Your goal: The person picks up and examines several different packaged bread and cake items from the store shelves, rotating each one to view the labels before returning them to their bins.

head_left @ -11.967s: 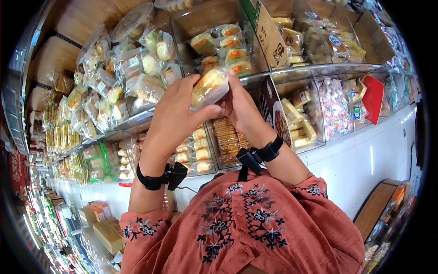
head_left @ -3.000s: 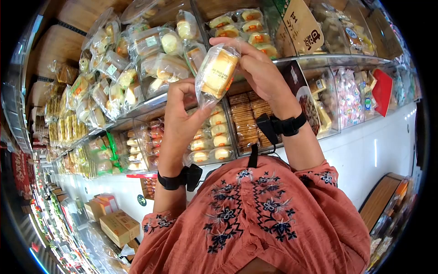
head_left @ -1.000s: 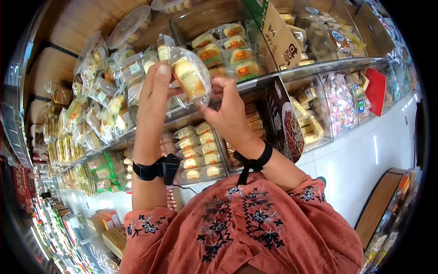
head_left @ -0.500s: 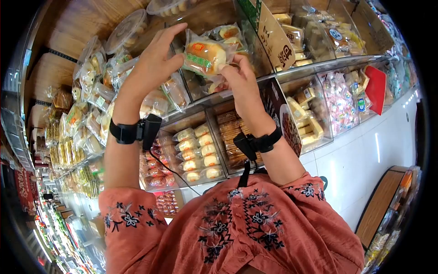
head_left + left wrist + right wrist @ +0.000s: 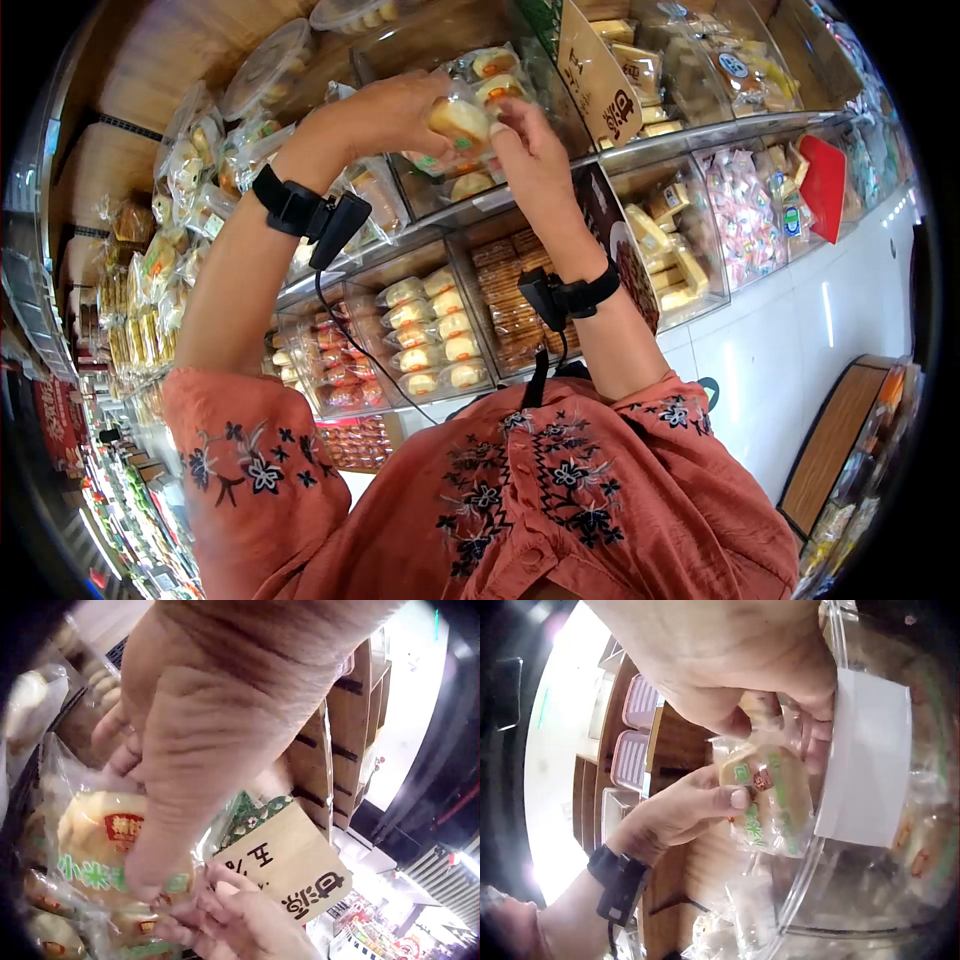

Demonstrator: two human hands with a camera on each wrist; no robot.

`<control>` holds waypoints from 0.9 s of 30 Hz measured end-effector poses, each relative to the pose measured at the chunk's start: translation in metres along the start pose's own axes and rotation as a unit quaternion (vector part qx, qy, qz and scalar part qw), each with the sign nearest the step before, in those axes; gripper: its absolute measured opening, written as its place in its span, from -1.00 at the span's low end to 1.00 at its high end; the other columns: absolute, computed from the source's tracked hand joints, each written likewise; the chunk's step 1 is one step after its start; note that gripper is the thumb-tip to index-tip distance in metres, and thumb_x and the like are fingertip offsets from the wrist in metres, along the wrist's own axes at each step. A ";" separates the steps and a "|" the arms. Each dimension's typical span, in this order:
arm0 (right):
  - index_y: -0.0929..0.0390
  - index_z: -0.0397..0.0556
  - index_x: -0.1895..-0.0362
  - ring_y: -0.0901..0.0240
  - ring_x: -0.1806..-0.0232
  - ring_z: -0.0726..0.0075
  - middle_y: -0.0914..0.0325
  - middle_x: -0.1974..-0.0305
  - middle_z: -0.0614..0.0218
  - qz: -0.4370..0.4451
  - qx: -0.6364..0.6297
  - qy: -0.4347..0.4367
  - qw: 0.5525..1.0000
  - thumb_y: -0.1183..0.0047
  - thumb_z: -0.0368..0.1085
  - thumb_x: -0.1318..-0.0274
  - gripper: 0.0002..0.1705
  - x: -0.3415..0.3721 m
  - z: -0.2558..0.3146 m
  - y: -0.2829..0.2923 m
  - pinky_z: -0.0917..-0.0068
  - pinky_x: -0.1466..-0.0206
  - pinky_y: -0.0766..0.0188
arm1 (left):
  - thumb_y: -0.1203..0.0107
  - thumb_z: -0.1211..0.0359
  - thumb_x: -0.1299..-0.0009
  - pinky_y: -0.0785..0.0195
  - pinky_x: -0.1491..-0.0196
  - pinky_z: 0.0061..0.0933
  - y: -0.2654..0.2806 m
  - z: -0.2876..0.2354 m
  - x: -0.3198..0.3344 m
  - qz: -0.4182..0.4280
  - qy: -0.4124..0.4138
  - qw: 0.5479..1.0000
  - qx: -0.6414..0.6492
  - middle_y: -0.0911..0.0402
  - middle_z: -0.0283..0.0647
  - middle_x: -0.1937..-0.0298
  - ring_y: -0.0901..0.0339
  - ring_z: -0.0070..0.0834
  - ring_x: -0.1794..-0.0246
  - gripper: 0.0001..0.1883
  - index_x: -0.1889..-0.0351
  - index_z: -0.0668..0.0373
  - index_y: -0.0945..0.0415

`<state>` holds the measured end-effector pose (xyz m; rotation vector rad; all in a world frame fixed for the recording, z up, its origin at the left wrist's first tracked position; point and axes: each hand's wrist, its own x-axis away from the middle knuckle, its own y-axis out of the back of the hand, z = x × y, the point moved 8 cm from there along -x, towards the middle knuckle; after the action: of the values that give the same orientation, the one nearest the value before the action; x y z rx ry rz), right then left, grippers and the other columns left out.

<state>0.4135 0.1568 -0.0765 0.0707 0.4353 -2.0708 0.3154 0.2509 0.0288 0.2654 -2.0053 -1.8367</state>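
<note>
A clear-wrapped bread pack (image 5: 462,122) is between both hands over the upper shelf's bread compartment. My left hand (image 5: 393,112) grips one side; in the left wrist view its thumb lies across the printed front of the pack (image 5: 94,825). At the other end, my right hand (image 5: 537,165) pinches the wrapper. The right wrist view shows the pack (image 5: 780,795) with green and red print, the left thumb on it and the right fingers at its upper edge. Similar packs (image 5: 495,64) lie just behind.
A clear divider wall and a brown sign (image 5: 600,75) stand right of the bread compartment. Below are bins of small wrapped buns (image 5: 455,326) and stacked biscuits (image 5: 508,300). Bagged breads (image 5: 190,165) pile up at left. A red card (image 5: 822,190) stands far right.
The pack was turned from its pale side to its printed side and moved over the bread compartment. My left hand, spread beside it half a second ago, has closed over it. The right hand keeps its pinch.
</note>
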 end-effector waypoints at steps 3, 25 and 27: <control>-0.39 -0.28 -0.20 -0.60 0.05 -0.01 -0.58 -0.03 -0.13 -0.026 0.128 0.085 0.988 0.01 -0.32 -0.28 -0.55 0.001 0.004 0.006 0.21 0.00 -0.53 | -0.44 0.08 -0.08 -0.49 -0.10 -0.10 -0.009 0.011 -0.007 -0.027 0.035 0.995 -0.089 -0.59 0.10 -0.04 -0.59 0.00 -0.09 -0.24 -0.17 0.29 -0.44; -0.44 -0.21 -0.09 -0.54 0.02 -0.35 -0.58 0.11 -0.24 0.130 0.482 0.077 0.863 -0.05 -0.37 -0.22 -0.64 0.004 0.007 -0.023 -0.09 0.00 -0.48 | -0.25 0.40 -0.22 -0.57 0.00 -0.21 -0.085 0.010 -0.051 0.057 0.086 0.974 -0.201 -0.76 -0.02 0.13 -0.71 -0.09 0.04 -0.81 0.22 0.22 -0.75; -0.44 -0.21 -0.08 -0.53 0.01 -0.35 -0.58 0.10 -0.24 0.120 0.484 0.076 0.863 -0.03 -0.37 -0.23 -0.65 0.005 0.008 -0.022 -0.09 0.00 -0.48 | -0.24 0.40 -0.22 -0.58 0.03 -0.17 -0.085 0.011 -0.050 0.093 0.060 0.971 -0.212 -0.76 -0.06 0.13 -0.71 -0.11 0.04 -0.80 0.22 0.18 -0.76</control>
<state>0.3933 0.1603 -0.0635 0.8446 -0.5435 -1.8440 0.3450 0.2710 -0.0637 0.0572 -1.4554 -2.0132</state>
